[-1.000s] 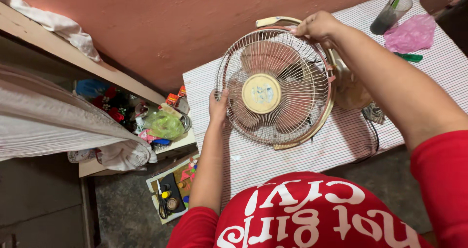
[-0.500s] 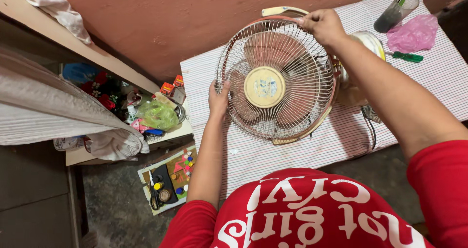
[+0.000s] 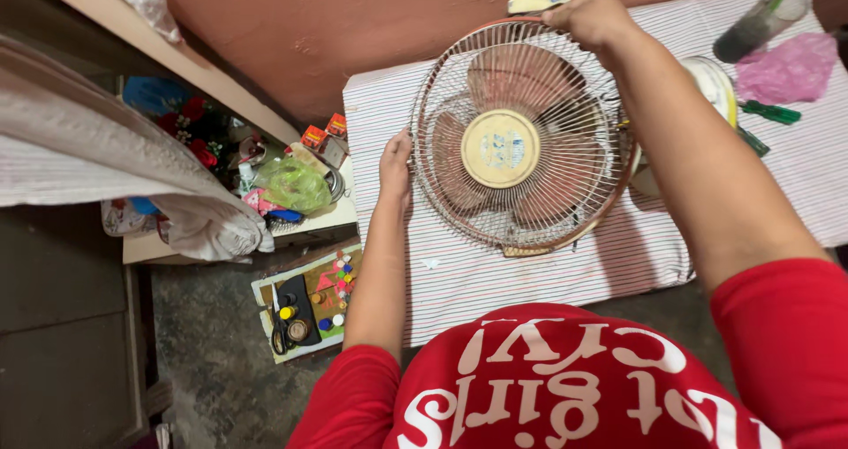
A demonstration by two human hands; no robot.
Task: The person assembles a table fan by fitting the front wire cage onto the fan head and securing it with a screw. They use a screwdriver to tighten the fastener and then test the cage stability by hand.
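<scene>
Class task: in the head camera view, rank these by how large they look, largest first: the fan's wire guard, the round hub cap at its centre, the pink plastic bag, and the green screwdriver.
1. Wire guard, gripped by the left hand and right hand.
2. Pink plastic bag, cut off by the frame edge, and hub cap: too alike to rank.
3. Green screwdriver.

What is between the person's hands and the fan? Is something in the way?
Nothing visible is. The left hand rests right on the left rim of the fan's wire grille, and the right hand grips its top edge. Both touch the grille directly; the blades sit behind the wires.
</scene>
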